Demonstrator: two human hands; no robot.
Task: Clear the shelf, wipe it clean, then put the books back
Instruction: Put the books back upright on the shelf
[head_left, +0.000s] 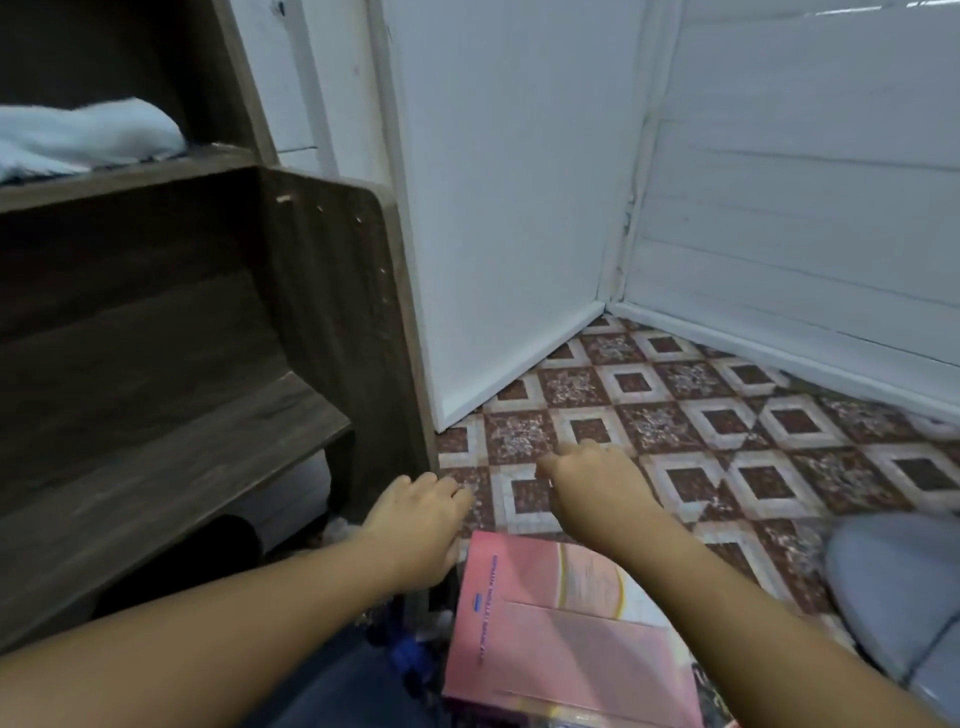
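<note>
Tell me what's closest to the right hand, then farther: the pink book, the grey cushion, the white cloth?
1. Pink book, just under the right hand.
2. Grey cushion, off to its right.
3. White cloth, up on the shelf, far left.

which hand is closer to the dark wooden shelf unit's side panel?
Left. The left hand hangs right beside the front edge of the dark wooden side panel; the right hand is farther right, over the patterned tile floor.

Dark matt wood-grain shelf (171, 322), fluffy white cloth (88, 137), glossy pink paper book (561, 634), patterned tiled floor (701, 431).
</note>
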